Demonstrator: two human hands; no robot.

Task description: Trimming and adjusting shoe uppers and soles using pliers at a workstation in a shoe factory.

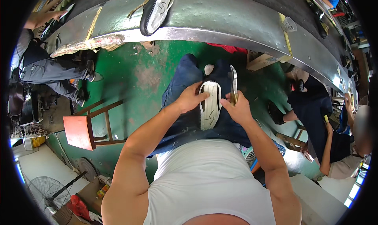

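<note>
A shoe (211, 106) with a dark upper lies bottom up across my lap, its whitish underside facing me with a black scribbled mark near the lower end. My left hand (192, 97) grips its left side, thumb resting on the underside. Just off the right edge, my right hand (238, 109) is closed around the yellowish handle of silver metal pliers (234, 80). Their curved head points away from me, beside the shoe's far end and apart from it. The fingers under the handle are partly hidden.
A metal-topped bench (220, 18) runs across in front, bearing another dark shoe (157, 12) and a clear plastic cup (289, 25). A reddish stool (80, 132) stands left, a fan (49, 191) at lower left. People sit left and right; the right co-worker (334, 134) is close.
</note>
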